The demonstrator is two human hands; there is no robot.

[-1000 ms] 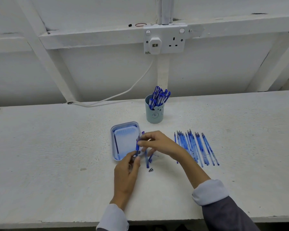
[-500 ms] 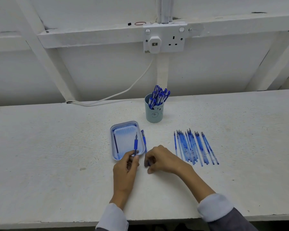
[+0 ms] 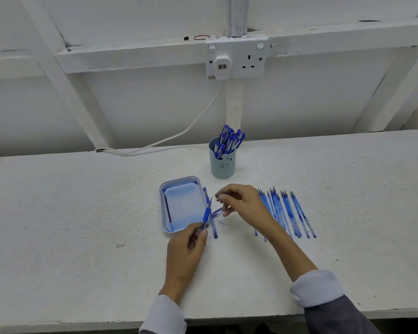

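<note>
White tabletop (image 3: 82,213) set against a white panelled wall. A double socket (image 3: 237,56) carries one plug, and a white cable (image 3: 179,136) trails off to the left.

1. Pen (image 3: 206,214): slim, with a blue rubber grip and a fine tip pointing away from the person. It is held tilted just beside the tray's right rim. The left hand (image 3: 186,249) grips its lower end, thumb and fingers curled round it.
2. Clear piece (image 3: 218,212): short and see-through, blue at one end; cap or barrel section cannot be told. The right hand (image 3: 241,203) pinches it between thumb and fingertips, near the pen.
3. Second pen (image 3: 214,229): lies flat on the tabletop beside the tray.
4. Blue tray (image 3: 179,180): shallow, with one thin refill (image 3: 167,208) along its left wall.
5. Row of blue pen parts (image 3: 297,218): laid side by side, right of the right hand.
6. Teal cup (image 3: 222,167): stands behind the tray and holds upright blue pens (image 3: 229,141).
</note>
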